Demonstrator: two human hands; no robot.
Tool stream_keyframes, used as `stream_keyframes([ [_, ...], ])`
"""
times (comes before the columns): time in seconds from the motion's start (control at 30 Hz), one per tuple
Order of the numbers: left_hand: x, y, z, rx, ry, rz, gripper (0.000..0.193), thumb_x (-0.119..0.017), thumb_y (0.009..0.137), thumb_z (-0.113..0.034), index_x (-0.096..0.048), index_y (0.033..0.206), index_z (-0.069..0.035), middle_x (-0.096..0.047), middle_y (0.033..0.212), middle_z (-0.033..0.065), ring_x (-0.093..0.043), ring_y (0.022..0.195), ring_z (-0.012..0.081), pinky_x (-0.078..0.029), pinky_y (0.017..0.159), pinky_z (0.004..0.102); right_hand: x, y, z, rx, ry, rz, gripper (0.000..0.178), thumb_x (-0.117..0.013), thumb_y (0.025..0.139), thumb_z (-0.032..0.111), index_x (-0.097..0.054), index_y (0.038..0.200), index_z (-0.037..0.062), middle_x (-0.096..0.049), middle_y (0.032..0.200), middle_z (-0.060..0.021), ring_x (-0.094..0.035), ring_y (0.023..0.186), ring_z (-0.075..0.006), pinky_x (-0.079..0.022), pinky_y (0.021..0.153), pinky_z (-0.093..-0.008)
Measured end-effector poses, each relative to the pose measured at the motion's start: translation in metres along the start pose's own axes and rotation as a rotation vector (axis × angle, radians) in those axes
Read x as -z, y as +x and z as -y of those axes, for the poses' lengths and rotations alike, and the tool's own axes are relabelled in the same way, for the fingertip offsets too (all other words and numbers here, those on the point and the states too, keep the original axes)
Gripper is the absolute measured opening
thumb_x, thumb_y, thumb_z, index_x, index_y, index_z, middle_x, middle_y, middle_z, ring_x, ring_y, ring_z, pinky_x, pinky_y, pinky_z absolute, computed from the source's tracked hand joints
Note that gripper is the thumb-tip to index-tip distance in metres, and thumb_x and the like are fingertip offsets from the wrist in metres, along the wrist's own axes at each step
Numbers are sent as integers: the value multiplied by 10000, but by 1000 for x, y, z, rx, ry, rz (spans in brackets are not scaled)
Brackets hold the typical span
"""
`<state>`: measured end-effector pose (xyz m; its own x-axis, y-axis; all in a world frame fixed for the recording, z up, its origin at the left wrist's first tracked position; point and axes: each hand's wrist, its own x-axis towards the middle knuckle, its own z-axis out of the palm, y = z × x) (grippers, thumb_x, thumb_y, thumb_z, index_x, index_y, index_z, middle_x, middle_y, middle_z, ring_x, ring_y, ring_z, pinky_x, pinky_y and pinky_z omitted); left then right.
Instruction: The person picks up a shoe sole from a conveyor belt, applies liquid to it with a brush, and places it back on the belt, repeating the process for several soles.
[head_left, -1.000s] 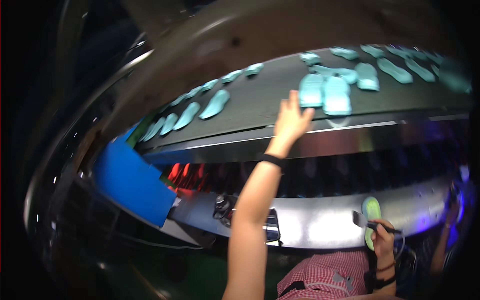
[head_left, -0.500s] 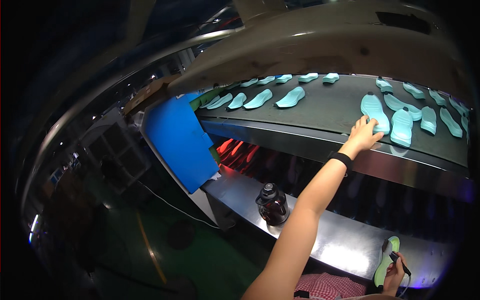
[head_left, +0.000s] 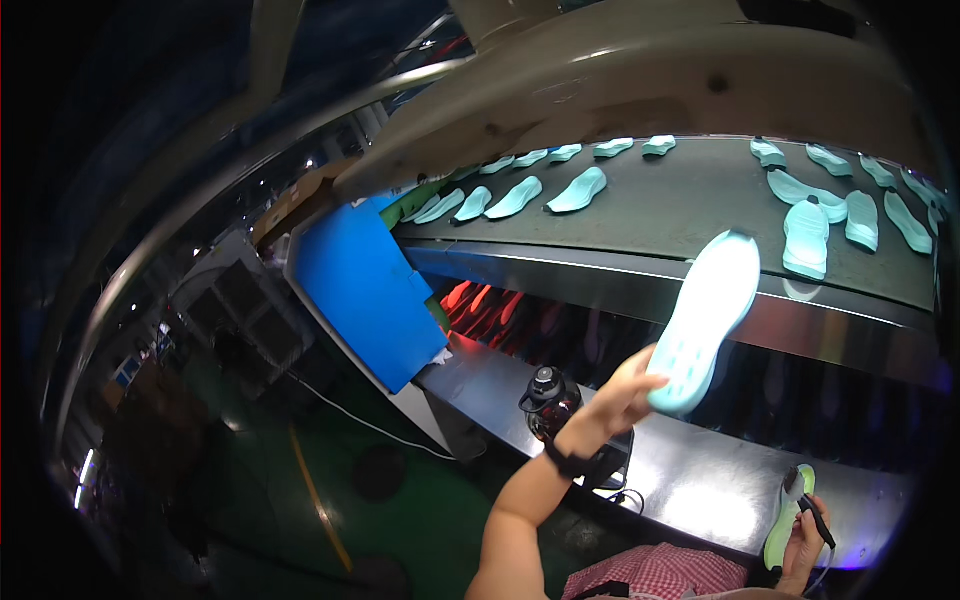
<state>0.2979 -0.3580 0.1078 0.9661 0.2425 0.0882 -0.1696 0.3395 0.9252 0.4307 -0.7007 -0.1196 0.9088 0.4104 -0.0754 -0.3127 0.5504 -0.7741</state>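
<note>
My left hand (head_left: 618,400) grips a pale turquoise shoe sole (head_left: 708,315) by one end, its fingers partly hidden behind it. The sole is tilted up in front of the lower opening, off the belt. At the lower right, my right hand (head_left: 802,548) is closed round a black-handled brush (head_left: 818,520) with a thin cord or tube trailing from it. The brush head lies over a yellow-green sole (head_left: 778,538) on the metal ledge; whether the right hand also touches that sole, I cannot tell.
More turquoise soles (head_left: 806,240) lie on the dark belt (head_left: 680,205) under a machine hood. Below, a metal ledge (head_left: 715,490) carries a dark jug (head_left: 550,398); a black object (head_left: 618,458) shows beside my left wrist. A blue panel (head_left: 355,295) stands left of the belt.
My left hand has lifted a turquoise sole off the belt and drawn it back toward me, turning it up. The right hand stays at the yellow-green sole with the brush.
</note>
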Motion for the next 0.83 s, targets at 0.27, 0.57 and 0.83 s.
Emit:
stream_keyframes([
  [0.27,-3,-50,193,452,-629,163,623,-394,890,-469,-278,1344,-58,-450,1249,151,-503,1089,277,-421,925,410,-7,1,-6,4,114,155,315,-595,793,96,-489,1088,56,-571,983,-53,-542,852,-114,-425,750,-222],
  [0.57,-81,-39,243,470,-885,-125,705,-266,832,-659,-491,1181,-89,-591,1011,78,-588,876,200,-501,752,341,-33,-26,-6,-135,84,130,318,-612,723,87,-485,1012,52,-566,932,-65,-558,820,-157,-473,746,-276],
  [0.83,-71,-37,254,517,-799,-170,627,-260,878,-598,-449,1223,-110,-550,1076,72,-559,930,191,-489,788,346,-48,-31,-9,-119,76,218,345,-613,700,48,-464,1006,-12,-577,936,-161,-591,836,-225,-494,798,-345],
])
